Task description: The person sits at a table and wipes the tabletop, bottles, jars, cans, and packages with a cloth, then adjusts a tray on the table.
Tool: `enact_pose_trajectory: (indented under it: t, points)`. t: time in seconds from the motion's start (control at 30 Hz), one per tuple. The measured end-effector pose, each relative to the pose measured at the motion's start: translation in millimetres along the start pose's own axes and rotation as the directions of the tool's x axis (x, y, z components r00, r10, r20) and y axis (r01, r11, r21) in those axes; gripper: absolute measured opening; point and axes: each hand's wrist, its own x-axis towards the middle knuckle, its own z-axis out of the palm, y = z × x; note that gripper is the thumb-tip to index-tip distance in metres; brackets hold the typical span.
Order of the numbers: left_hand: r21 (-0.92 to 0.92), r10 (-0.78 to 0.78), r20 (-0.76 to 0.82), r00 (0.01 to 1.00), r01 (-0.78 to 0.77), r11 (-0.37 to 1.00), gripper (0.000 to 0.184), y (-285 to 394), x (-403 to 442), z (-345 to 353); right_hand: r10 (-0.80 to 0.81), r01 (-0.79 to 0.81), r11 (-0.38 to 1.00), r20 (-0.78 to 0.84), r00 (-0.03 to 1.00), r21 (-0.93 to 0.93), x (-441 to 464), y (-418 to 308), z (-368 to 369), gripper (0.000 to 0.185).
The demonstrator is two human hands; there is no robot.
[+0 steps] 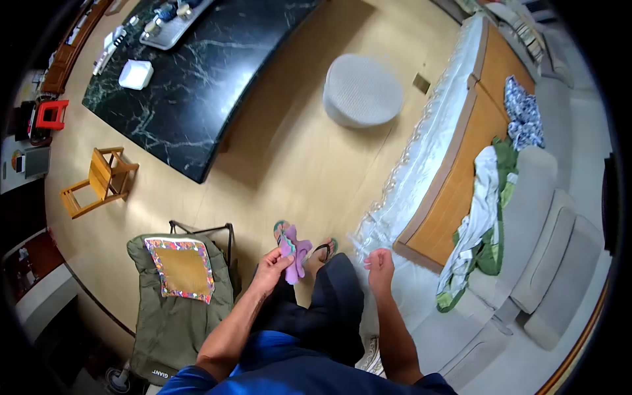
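- While the left hand (270, 268) is closed on a purple cloth (303, 253), the right hand (380, 268) is held apart from it, on the other side of the legs.
- Left hand state: gripping, with the thumb laid over the cloth.
- Right hand state: fingers curled inward; whether they enclose anything cannot be told.
- Cloth position: in front of the body, above the floor (289, 178), between the person's two sandals (332, 245) as seen from above. A teal strip shows on its left part.
- Left side: an olive folding chair (151, 329) carries a mat (179, 271) with a multicoloured border.
- Right side: a wooden panel (447, 178) is bordered by a pale, lace-edged cover (421, 145). A white-and-green garment (482, 210) lies along the panel and the grey sofa (526, 243). Farther up is a blue-and-white patterned cloth (522, 115).
- Forward: a dark, veined tabletop (197, 85) carries a white container (136, 74) and a tray (172, 36). A round, light stool (362, 89) stands on the floor between the tabletop and the panel.
- Forward left: a small wooden chair (101, 174) stands beside the tabletop.
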Motion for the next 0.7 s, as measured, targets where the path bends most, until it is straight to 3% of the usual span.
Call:
enact_pose_trajectory:
  t: [0.03, 0.13, 0.17, 0.27, 0.33, 0.4, 0.53, 0.6, 0.7]
  points:
    - [0.001, -0.086, -0.065, 0.994, 0.087, 0.996, 0.021, 44.2, 3.7, 28.5, 0.100, -0.099, 0.995, 0.035, 0.994, -0.026, 14.2, -41.4, -8.6, 0.010]
    - [0.029, -0.017, -0.100, 0.995, 0.020, 0.999, 0.018, 94.7, 6.7, 53.8, 0.105, -0.105, 0.994, 0.007, 0.994, 0.016, 16.2, -101.3, -9.2, 0.007]
    - [0.020, -0.038, -0.073, 0.997, 0.039, 0.999, 0.018, 110.6, 6.2, 60.9, 0.012, -0.013, 1.000, -0.009, 1.000, -0.010, 22.5, -95.5, -10.4, 0.007]
    - [0.020, 0.024, -0.028, 0.999, -0.024, 1.000, 0.019, 136.5, 25.5, 83.4, 0.021, -0.021, 0.999, 0.000, 1.000, 0.046, 44.8, -133.4, -13.7, 0.008]
    - [0.024, 0.018, -0.125, 0.992, -0.015, 1.000, 0.020, 151.4, 41.4, 102.6, -0.009, 0.008, 0.999, 0.026, 1.000, 0.044, 82.5, -133.2, -16.1, 0.009]
    - [0.001, 0.018, -0.165, 0.986, -0.018, 1.000, 0.020, 161.1, 61.8, 116.5, 0.068, -0.070, 0.997, 0.043, 0.997, 0.040, 108.5, -149.6, -18.4, 0.009]
    - [-0.041, 0.021, -0.219, 0.975, -0.031, 0.999, 0.019, 207.0, 93.7, 163.8, -0.047, 0.050, 0.999, 0.116, 0.992, -0.022, 181.7, -202.9, -27.2, 0.009]
    - [-0.103, 0.095, -0.241, 0.966, -0.122, 0.987, 0.018, 227.9, 111.1, 183.8, -0.149, 0.154, 0.988, 0.133, 0.980, -0.032, 227.5, -226.7, -34.6, 0.008]
    - [-0.139, 0.103, -0.262, 0.959, -0.143, 0.980, 0.018, 252.0, 135.4, 197.5, -0.145, 0.153, 0.987, 0.150, 0.978, -0.046, 296.4, -262.8, -38.8, 0.009]
